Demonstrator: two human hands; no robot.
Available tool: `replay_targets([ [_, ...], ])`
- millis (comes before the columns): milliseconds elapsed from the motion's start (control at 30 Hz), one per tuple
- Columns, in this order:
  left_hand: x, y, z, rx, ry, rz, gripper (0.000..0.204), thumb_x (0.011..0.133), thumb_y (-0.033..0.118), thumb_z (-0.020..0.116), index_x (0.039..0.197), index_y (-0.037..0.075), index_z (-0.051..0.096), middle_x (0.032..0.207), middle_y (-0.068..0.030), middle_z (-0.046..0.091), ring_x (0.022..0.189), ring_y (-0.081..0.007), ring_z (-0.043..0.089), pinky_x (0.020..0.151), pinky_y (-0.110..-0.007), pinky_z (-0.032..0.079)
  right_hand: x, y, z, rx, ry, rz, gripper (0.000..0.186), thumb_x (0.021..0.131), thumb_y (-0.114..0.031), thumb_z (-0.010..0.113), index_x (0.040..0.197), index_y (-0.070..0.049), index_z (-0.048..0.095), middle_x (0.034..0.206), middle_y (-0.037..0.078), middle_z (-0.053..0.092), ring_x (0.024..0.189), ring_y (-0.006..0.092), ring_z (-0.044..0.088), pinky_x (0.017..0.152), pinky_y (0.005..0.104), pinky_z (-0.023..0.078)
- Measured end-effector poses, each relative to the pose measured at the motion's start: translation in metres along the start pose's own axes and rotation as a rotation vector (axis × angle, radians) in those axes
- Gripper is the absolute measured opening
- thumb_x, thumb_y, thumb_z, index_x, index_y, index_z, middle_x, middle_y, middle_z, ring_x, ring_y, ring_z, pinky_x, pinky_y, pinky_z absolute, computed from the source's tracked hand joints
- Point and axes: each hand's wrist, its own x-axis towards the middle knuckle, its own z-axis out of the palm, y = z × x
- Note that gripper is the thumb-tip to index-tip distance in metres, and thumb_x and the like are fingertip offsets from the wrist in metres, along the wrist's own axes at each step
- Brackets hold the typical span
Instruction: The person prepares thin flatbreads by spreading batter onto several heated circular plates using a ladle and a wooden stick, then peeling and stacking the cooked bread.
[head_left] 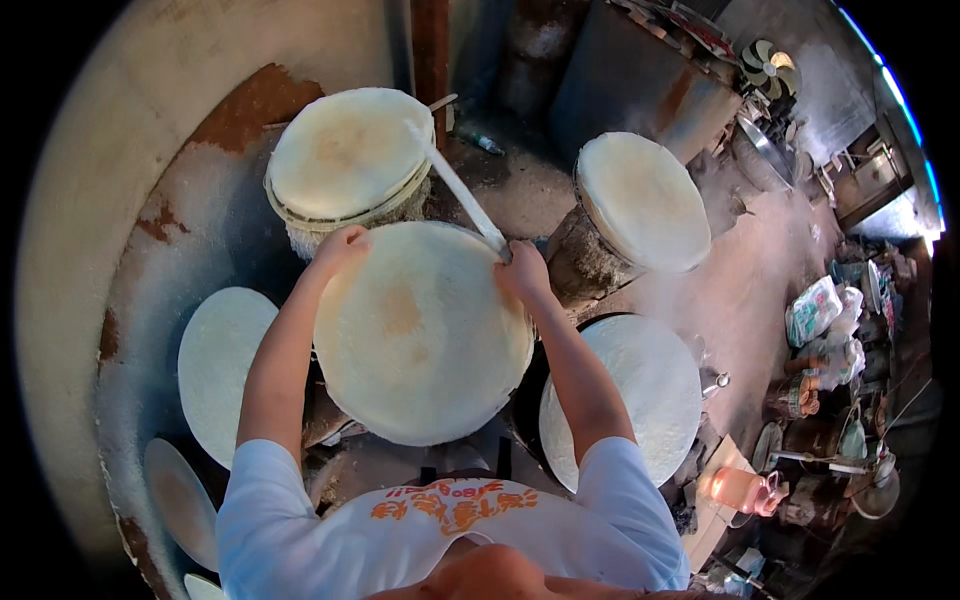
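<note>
A large, pale, round sheet like a thin flatbread [425, 345], browned in patches, lies in front of me. My left hand [340, 250] is closed at its upper left edge, with the fingertips partly hidden. My right hand [524, 272] grips the near end of a long, flat, whitish stick [463, 192] at the sheet's upper right edge. The stick slants away to the far left, its far end reaching over a similar round sheet [350, 150] on a thick round stack. Whether the middle sheet rests on something or is lifted cannot be told.
More round pale surfaces stand at the far right [643, 200], near right [625, 390] and left [225, 370]. A curved wall [60, 300] bounds the left. Rightward are an orange-pink jug [740, 490], plastic bags [813, 310] and a fan [768, 68]. Steam drifts there.
</note>
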Motion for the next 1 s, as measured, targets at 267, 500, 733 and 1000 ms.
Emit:
replay_targets([
  [267,0.013,0.026,0.002,0.169,-0.058,-0.082,0.020,0.079,0.020,0.068,0.084,0.000,0.064,0.071,-0.0035,0.061,0.065,-0.0113,0.055,0.061,-0.029,0.044,0.012,0.000,-0.008,0.001,-0.118,-0.033,0.022,0.075,-0.014,0.062,0.094,-0.002,0.058,0.092,0.020,0.061,0.091,0.0386,0.058,0.078,0.0452,0.047],
  [500,-0.055,0.076,-0.021,0.028,0.111,-0.003,0.024,0.083,0.020,0.067,0.079,0.000,0.056,0.066,-0.0034,0.047,0.061,-0.0123,0.045,0.057,-0.029,0.037,-0.027,-0.034,-0.036,0.164,0.098,-0.205,0.019,0.072,-0.009,0.064,0.084,0.000,0.052,0.086,0.019,0.056,0.085,0.0398,0.055,0.072,0.0447,0.045],
  [733,-0.125,0.084,-0.031,-0.102,0.314,0.364,0.020,0.082,0.007,0.066,0.073,-0.002,0.050,0.074,-0.0042,0.047,0.068,-0.0145,0.046,0.062,-0.026,0.037,-0.089,-0.047,-0.079,0.419,0.154,-0.204,0.030,0.067,-0.002,0.069,0.094,0.000,0.056,0.087,0.016,0.057,0.081,0.0376,0.055,0.068,0.0386,0.046],
  [1000,-0.249,0.144,-0.034,0.119,0.471,0.534,0.015,0.067,-0.001,0.068,0.077,0.003,0.059,0.082,-0.0098,0.057,0.075,-0.0229,0.059,0.065,-0.032,0.047,-0.155,-0.039,-0.103,0.516,0.204,-0.165,0.013,0.072,0.001,0.071,0.076,-0.003,0.059,0.084,0.007,0.060,0.076,0.0197,0.059,0.068,0.0296,0.047],
])
